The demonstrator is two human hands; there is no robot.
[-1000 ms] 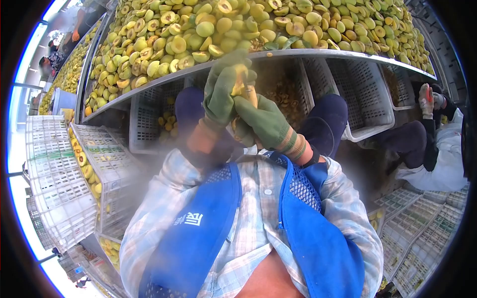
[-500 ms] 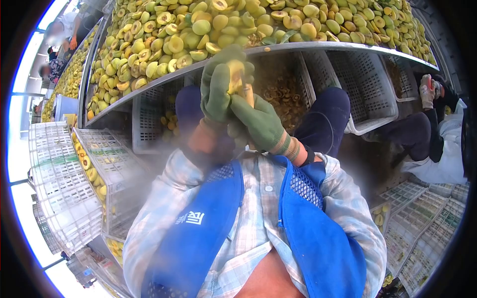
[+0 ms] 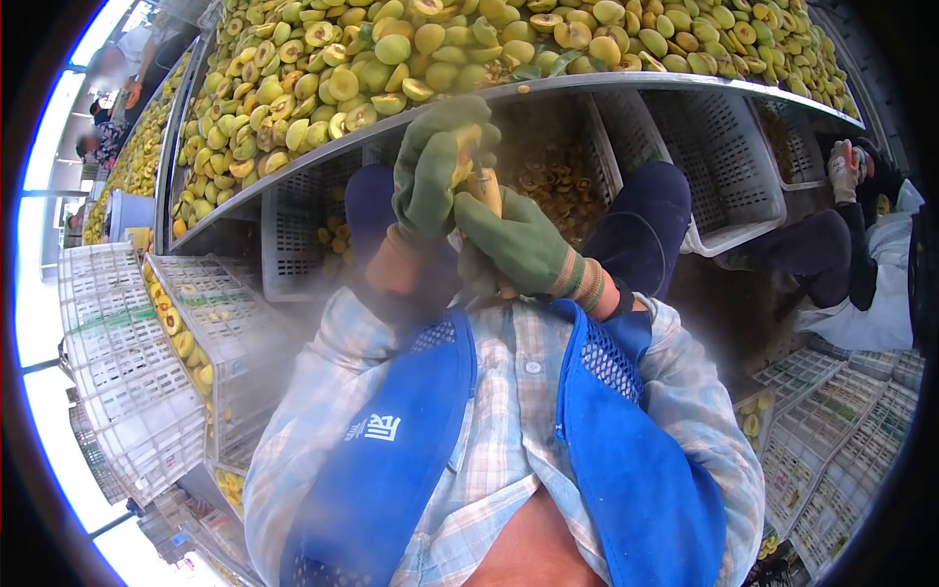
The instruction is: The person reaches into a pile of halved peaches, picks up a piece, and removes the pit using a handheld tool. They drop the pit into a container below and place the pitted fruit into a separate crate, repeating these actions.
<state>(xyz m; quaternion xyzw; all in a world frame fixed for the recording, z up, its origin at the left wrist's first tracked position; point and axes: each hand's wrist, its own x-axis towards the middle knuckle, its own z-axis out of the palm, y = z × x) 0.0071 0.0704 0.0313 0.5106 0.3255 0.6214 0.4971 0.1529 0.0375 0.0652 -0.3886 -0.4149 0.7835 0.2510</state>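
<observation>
In a green glove, my left hand [image 3: 426,176] closes its fingers around a yellow stone fruit [image 3: 465,152] with a darker, hollowed middle. My right hand [image 3: 518,243], also gloved in green, grips a short wooden-handled tool [image 3: 490,186]. The tool's tip sits against the fruit; its shape is hidden there. Both hands are held together above my lap, just short of the metal edge of a sorting table [image 3: 323,155]. Heaped on that table are many halved yellow-green fruits [image 3: 391,49].
Below the table edge stand white plastic crates [image 3: 724,166], one with brown pits and scraps [image 3: 558,186]. More crates [image 3: 127,362] are stacked at left and others [image 3: 831,460] at lower right. A co-worker's gloved hand [image 3: 843,171] shows at right; other people are far left.
My hands stay together at nearly the same spot. The fruit has turned in my left hand, showing less of its yellow face, and the tool has shifted slightly.
</observation>
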